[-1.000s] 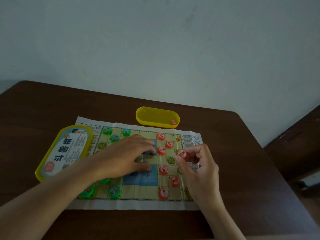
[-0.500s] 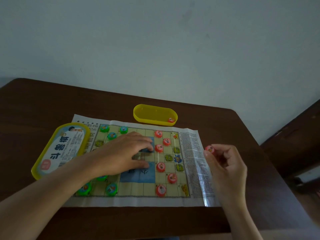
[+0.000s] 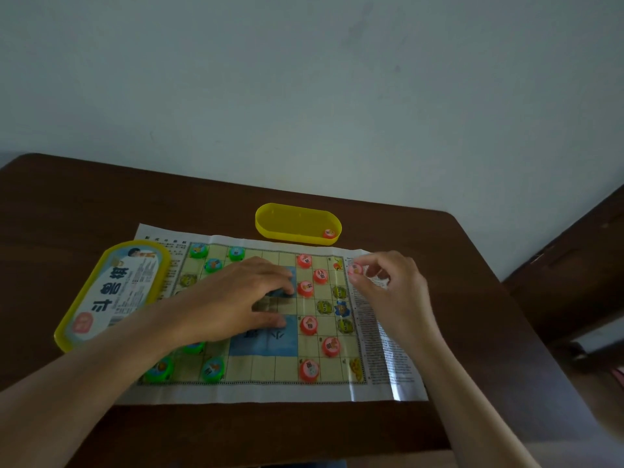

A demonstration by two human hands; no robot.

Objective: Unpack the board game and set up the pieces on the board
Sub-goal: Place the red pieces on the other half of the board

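Now the right hand [image 3: 391,288] pinches a pink piece [image 3: 355,270] between thumb and fingertips, over the board's [image 3: 256,376] far right corner, by the printed margin. The left hand [image 3: 236,298] lies flat on the board's middle, fingers straight, pressing the sheet down (it hides part of the blue squares). Six pink discs [image 3: 308,324] stand on the right half, green discs [image 3: 212,368] on the left. Beyond the board, a yellow tray [image 3: 270,228] holds a lone disc [image 3: 329,233]. The lid [image 3: 114,292] lies on the table [image 3: 101,204], touching the board's left edge.
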